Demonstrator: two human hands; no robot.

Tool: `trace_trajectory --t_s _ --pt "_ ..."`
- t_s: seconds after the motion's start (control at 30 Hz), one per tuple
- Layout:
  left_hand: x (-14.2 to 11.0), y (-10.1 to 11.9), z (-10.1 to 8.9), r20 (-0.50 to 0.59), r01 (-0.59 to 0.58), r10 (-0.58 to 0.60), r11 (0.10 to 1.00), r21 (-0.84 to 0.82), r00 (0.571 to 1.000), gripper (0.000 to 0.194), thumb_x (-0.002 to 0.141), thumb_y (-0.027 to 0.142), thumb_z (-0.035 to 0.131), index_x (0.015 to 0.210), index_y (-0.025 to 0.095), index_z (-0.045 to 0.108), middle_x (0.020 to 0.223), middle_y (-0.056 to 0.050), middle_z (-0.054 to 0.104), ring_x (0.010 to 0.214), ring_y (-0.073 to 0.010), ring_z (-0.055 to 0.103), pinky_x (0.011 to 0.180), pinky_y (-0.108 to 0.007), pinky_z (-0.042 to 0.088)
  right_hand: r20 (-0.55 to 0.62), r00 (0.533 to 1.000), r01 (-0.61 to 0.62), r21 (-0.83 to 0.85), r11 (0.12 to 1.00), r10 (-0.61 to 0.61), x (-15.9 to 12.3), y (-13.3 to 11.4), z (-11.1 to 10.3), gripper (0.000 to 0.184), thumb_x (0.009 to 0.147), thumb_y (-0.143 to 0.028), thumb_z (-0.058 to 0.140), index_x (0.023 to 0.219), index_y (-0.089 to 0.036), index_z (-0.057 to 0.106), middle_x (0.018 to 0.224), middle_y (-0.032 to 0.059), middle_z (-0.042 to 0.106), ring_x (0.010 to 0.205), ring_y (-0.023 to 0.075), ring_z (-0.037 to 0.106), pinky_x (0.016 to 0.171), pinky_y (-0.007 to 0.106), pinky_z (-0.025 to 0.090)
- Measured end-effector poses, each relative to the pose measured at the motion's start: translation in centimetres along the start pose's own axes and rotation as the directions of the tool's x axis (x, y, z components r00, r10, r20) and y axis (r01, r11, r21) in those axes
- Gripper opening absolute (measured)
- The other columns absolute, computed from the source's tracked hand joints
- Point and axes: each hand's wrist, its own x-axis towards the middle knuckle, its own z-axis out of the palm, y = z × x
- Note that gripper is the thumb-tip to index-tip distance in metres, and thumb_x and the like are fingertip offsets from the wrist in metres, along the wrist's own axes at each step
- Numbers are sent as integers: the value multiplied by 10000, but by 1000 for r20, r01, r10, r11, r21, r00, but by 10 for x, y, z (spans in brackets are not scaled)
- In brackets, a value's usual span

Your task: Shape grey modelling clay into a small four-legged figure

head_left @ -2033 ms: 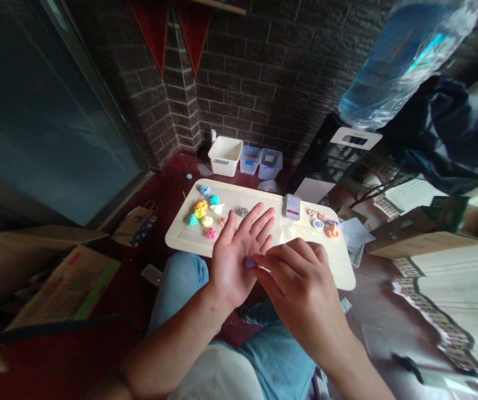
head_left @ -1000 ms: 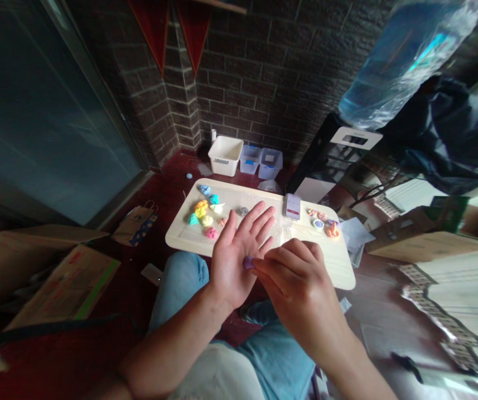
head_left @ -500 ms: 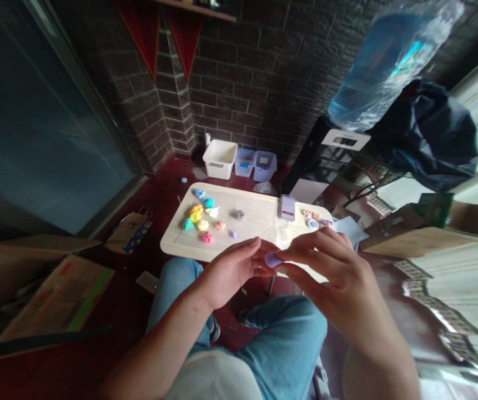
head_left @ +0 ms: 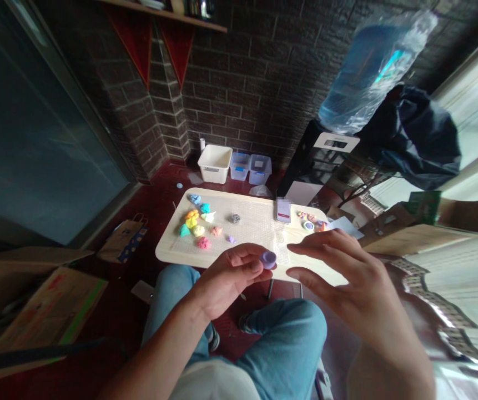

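A small purple piece of modelling clay (head_left: 268, 259), round with a hollow in its top, sits in the fingertips of my left hand (head_left: 230, 275). My right hand (head_left: 338, 272) is apart from it to the right, thumb and fingers spread with nothing between them. Beyond both hands is a low pale table (head_left: 167, 247). On its left lie several clay lumps, among them a pink lump (head_left: 204, 243), a yellow lump (head_left: 191, 221), a grey lump (head_left: 235, 219) and a small purple lump (head_left: 231, 239). Shaped clay pieces (head_left: 308, 225) lie at the right end, partly behind my right hand.
A phone (head_left: 283, 210) lies at the table's far edge. Behind stand a white bin (head_left: 215, 164) and two clear blue boxes (head_left: 259, 169). A water dispenser (head_left: 330, 141) with a large bottle (head_left: 363, 78) is at the back right. Cardboard boxes (head_left: 51, 311) flank both sides.
My right hand worked the purple clay against my open left palm, then lifted it. Now my left fingers hold the clay, and my right hand has let go and drawn right. The view tilted up slightly.
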Motion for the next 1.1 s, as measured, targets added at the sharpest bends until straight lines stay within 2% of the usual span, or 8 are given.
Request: trace_trajectory --t_s 0.27,0.43,0.6,0.7,0.83,0.93,1.1 --pt "0 -1 4 24 -9 8 1000 27 1000 247 656 226 852 873 179 743 818 -14 721 803 -128 639 777 -242 475 44 997 64 15 998 -65 1 -9 7 240 862 -340 693 1083 -246 674 971 51 651 905 205 592 794 367 451" --pt "-1 -1 5 0 -6 6 999 50 1000 249 639 217 855 858 180 744 821 -21 727 803 -143 641 757 -251 453 64 994 90 -15 996 -88 3 -12 8 203 862 -284 703 1061 -252 677 948 35 652 882 193 561 779 355 401" --pt "-1 0 3 20 -28 27 997 68 999 236 645 180 851 855 175 744 839 -14 731 833 -131 641 778 -231 460 70 993 92 -26 995 -90 4 -14 8 183 870 -256 691 1052 -253 683 936 38 655 877 202 555 768 353 384" --pt "-1 -1 2 60 -50 45 996 75 997 242 703 237 823 926 186 744 904 -21 738 882 -136 653 817 -235 475 72 993 97 -22 995 -95 4 -12 6 192 877 -265 682 1069 -255 681 943 39 646 884 202 556 779 356 388" --pt "-1 -2 1 118 -80 71 994 73 990 226 837 359 697 951 170 745 909 -41 731 889 -162 668 868 -299 507 58 993 101 48 994 -103 2 -5 6 236 884 -243 671 1120 -256 667 976 41 628 925 196 561 839 365 407" --pt "-1 -3 3 95 -94 83 990 108 992 182 808 322 734 912 174 748 870 -21 732 856 -141 667 850 -270 511 55 994 87 121 989 -94 -1 -1 9 236 884 -226 669 1117 -264 665 996 35 622 946 189 570 852 356 425" --pt "-3 -1 5 -20 -129 135 974 189 991 142 743 211 795 874 191 744 872 1 753 846 -101 672 798 -193 491 25 999 30 166 986 -35 -4 1 13 280 854 -250 708 1127 -254 645 1010 34 627 964 197 580 855 358 440"
